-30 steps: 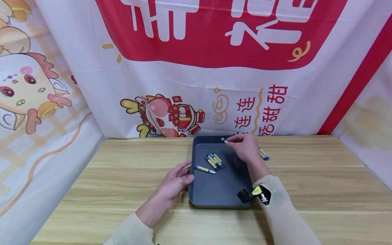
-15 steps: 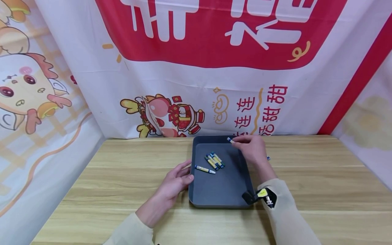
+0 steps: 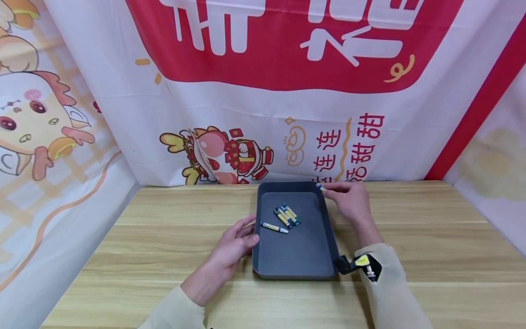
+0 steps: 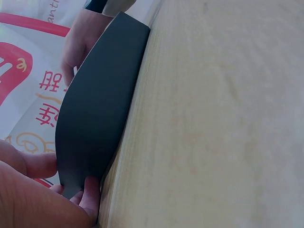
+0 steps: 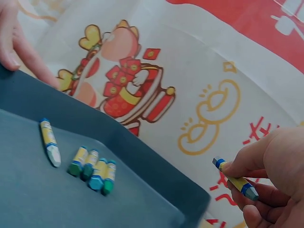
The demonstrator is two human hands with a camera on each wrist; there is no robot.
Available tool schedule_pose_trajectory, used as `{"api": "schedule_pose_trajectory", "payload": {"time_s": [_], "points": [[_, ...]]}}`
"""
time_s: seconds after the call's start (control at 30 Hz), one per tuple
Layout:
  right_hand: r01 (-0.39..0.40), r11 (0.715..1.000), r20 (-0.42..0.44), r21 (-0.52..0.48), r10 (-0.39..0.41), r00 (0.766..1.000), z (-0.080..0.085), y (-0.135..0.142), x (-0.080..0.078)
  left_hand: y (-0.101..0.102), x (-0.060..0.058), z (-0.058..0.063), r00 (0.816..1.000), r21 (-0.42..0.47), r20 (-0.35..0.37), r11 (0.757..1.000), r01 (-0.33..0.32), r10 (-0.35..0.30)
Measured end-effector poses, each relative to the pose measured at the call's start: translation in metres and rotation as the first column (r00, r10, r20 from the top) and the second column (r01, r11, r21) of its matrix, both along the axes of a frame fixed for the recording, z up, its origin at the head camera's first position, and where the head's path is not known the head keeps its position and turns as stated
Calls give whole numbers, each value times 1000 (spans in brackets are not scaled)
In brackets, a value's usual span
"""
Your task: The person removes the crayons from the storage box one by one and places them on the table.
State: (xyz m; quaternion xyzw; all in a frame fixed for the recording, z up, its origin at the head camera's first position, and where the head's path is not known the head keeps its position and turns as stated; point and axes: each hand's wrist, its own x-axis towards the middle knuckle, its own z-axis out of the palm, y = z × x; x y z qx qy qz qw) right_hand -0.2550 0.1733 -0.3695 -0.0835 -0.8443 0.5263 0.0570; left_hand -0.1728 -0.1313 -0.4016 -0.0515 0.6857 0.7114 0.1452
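In the head view my left hand (image 3: 236, 240) holds the left side of a dark grey tray (image 3: 296, 265), its thumb at the rim. Other fingers lie low against the outer wall in the left wrist view. Over the tray's far right corner, my right hand (image 3: 351, 198) pinches a crayon (image 5: 236, 179) between thumb and fingers. That crayon has a yellow wrapper, blue bands and a pale bluish-green tip. Inside the tray lies a crayon with a whitish tip (image 3: 274, 227). Beside it several green and blue-green crayons (image 3: 287, 215) sit side by side.
The tray stands on a light wooden table (image 3: 176, 219), near its back edge. A white cloth (image 3: 135, 109) with red and cartoon prints hangs right behind it. A black camera mount (image 3: 357, 264) on the right wrist overlaps the tray's near right corner.
My right hand has moved right with its crayon, from above the tray to its far right corner. It now covers the crayons on the table at right. Left hand and tray stay put.
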Motion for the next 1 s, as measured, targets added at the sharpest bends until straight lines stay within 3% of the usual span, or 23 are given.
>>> {"api": "schedule_pose_trajectory", "payload": {"time_s": [0.2, 0.57, 1.0], "points": [[48, 999, -44, 4, -47, 998, 0, 16, 1, -1, 1, 0, 1000, -4, 3, 1000, 1, -1], [105, 993, 36, -50, -103, 994, -3, 40, 2, -1, 1, 1, 1000, -17, 9, 1000, 0, 0], [167, 986, 76, 3, -167, 983, -14, 63, 3, 0, 1, 3, 1000, -19, 8, 1000, 8, -8]]}}
